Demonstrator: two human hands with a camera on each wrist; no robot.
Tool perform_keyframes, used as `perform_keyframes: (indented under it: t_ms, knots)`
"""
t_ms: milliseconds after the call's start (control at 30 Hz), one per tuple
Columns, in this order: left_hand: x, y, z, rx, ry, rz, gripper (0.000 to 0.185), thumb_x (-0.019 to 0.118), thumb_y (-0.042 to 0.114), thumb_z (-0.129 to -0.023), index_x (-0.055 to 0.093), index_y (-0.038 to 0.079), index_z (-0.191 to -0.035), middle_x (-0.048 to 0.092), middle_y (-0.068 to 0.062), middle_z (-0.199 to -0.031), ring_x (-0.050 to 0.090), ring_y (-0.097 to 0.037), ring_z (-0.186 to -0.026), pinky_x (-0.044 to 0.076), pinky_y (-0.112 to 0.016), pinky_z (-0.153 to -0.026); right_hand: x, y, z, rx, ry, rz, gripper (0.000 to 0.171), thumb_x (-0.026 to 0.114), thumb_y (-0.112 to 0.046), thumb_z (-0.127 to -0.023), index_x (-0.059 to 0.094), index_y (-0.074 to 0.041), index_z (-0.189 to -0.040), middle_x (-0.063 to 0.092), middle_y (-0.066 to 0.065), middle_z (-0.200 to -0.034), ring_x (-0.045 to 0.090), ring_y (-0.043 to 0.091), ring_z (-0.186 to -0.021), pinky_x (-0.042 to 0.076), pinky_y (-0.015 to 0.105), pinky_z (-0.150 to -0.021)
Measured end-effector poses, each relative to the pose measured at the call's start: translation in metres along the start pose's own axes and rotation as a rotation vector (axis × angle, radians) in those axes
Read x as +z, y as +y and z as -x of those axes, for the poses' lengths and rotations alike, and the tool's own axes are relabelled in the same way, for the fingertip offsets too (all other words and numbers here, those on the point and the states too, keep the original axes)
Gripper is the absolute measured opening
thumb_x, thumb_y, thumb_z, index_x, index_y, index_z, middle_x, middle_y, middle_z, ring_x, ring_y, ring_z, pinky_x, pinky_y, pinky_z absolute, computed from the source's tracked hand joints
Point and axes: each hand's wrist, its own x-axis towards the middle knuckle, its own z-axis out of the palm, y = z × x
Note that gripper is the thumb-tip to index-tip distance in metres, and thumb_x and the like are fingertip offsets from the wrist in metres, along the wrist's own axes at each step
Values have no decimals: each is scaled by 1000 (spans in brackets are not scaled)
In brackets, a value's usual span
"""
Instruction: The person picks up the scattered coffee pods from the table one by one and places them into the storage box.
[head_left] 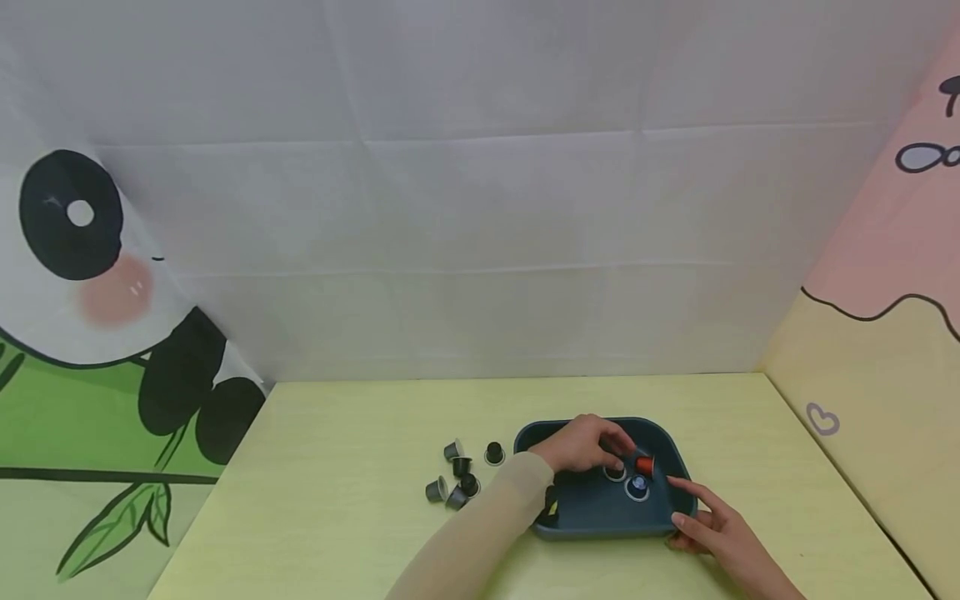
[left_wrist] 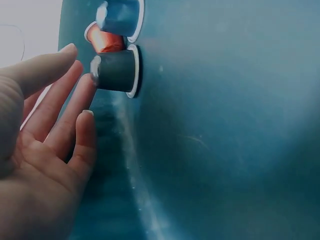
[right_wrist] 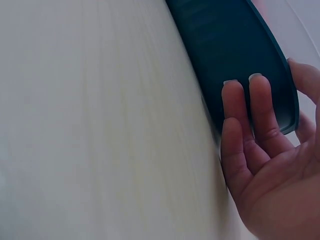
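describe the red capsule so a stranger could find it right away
On the yellow-green table sits a dark teal tray. Inside it, by the left hand, lies the red capsule. It is the only red one; the others are dark or grey.

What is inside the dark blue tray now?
The tray holds a red capsule, a dark capsule and a blue-topped one. The left hand covers whatever lies beneath it.

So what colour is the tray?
The tray is dark teal; the head view shows it best.
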Motion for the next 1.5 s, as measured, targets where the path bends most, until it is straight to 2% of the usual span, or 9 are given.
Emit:
perform_keyframes:
  t_ms: [400,733,900,1000,1133,1300,1500]
  knots:
    - [-9,10,1,48,24,70,26,75,11,-90,73,15,-115,71,8,-106,62,4,-93,48,-15,-83,-1,1,0,7,1,0,45,54,-14,-104,53,-54,-124,70,22,-92,71,21,-82,56,30,-81]
    - [-27,21,12,97,95,143,24,71,15,-94,72,14,-118,71,14,-106,62,3,-97,48,-18,-88,2,-1,-2,19,36,16,41,56,-16,-103,54,-53,-122,70,22,-92,71,22,-81,56,30,-80]
    - [-39,28,22,141,140,149,23,69,17,-96,73,15,-118,72,10,-106,61,3,-97,48,-19,-89,2,-1,-2,27,43,14,41,57,-16,-103,54,-52,-122,70,22,-91,70,22,-79,56,29,-80]
    - [-46,32,28,173,162,159,23,68,16,-97,72,12,-119,73,5,-108,62,3,-97,49,-20,-86,3,-2,-1,27,45,16,41,57,-16,-103,54,-52,-122,70,21,-91,70,22,-79,56,29,-80]
    - [-55,33,37,195,195,172,23,68,18,-96,72,12,-118,72,7,-108,62,2,-97,50,-21,-82,3,-3,-1,35,49,17,40,57,-17,-103,54,-52,-121,70,21,-90,70,22,-79,56,29,-79]
    - [-66,32,52,198,243,190,18,68,20,-97,74,18,-114,70,13,-106,63,0,-97,52,-24,-80,4,-3,-1,44,48,11,40,58,-17,-103,54,-52,-122,70,20,-90,70,22,-79,56,29,-80]
    - [-77,32,72,171,281,207,18,68,23,-97,74,21,-114,70,14,-108,63,-3,-100,52,-27,-81,5,-3,1,27,43,26,41,57,-16,-103,54,-51,-124,70,21,-89,70,22,-79,57,29,-79]
